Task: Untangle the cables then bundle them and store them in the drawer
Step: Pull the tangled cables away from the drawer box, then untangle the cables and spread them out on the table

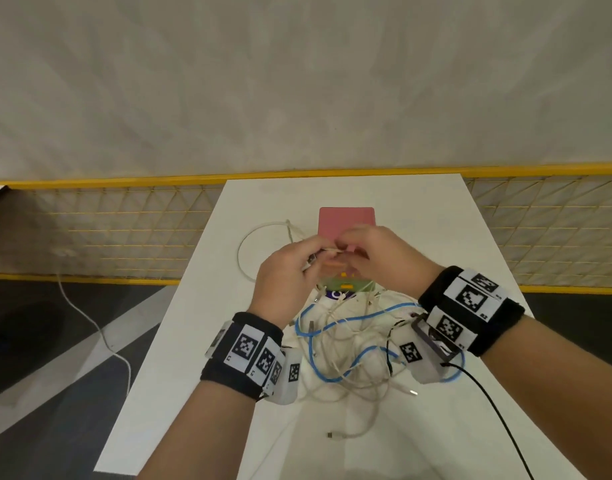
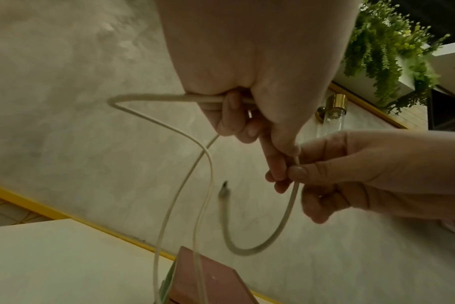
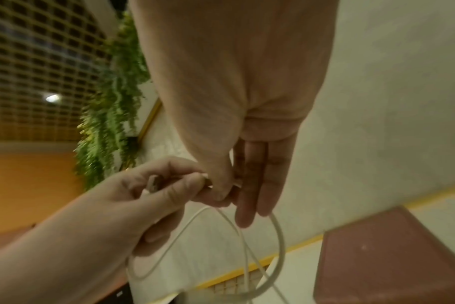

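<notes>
Both hands are raised together over the white table [image 1: 419, 237], each holding the same white cable [image 2: 169, 125]. My left hand [image 1: 290, 271] grips it with curled fingers [image 2: 237, 115]. My right hand [image 1: 377, 254] pinches it between thumb and forefinger right beside the left [image 2: 296, 168]; its other fingers [image 3: 262, 185] hang straight. The cable's free end with a dark plug [image 2: 223, 189] curls below the hands. One loop [image 1: 259, 244] of it lies on the table at the left. A tangle of white and blue cables [image 1: 349, 344] lies under my wrists. A pink-topped drawer box [image 1: 346, 223] stands behind the hands.
A loose white cable end with a plug [image 1: 346, 434] lies near the table's front. A black lead [image 1: 498, 417] runs from my right wrist. Another white cord [image 1: 90, 323] trails on the dark floor at the left. A yellow-framed mesh fence [image 1: 124, 230] runs behind the table.
</notes>
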Tool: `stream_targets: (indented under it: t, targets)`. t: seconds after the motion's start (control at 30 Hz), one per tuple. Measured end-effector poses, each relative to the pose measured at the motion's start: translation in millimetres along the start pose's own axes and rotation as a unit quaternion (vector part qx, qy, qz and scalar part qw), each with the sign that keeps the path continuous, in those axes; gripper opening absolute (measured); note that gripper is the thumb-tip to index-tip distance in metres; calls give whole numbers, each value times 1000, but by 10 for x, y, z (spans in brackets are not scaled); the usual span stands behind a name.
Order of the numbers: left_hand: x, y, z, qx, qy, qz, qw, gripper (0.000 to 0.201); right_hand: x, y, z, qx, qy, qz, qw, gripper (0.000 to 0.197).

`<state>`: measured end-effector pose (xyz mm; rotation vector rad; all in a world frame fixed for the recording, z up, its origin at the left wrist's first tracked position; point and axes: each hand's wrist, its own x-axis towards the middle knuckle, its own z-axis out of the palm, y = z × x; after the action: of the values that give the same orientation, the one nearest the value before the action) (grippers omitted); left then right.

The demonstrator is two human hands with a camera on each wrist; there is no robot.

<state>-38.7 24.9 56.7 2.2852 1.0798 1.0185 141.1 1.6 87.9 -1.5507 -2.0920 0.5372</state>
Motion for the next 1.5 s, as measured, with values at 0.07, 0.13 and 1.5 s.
stream_targets:
  t: [0.07, 0.13, 1.5]
  targets:
    - [-35, -63, -88, 23, -16, -20, 999, 24, 88, 12, 26, -1, -7, 8, 1000, 14]
    - [-99, -131, -207, 57, -29, -61, 996, 46, 185, 52, 34, -25, -17, 24, 999, 25]
    - [-549, -443, -235, -183, 104, -310, 927, 16, -467, -14, 757, 221, -54, 151, 962, 19]
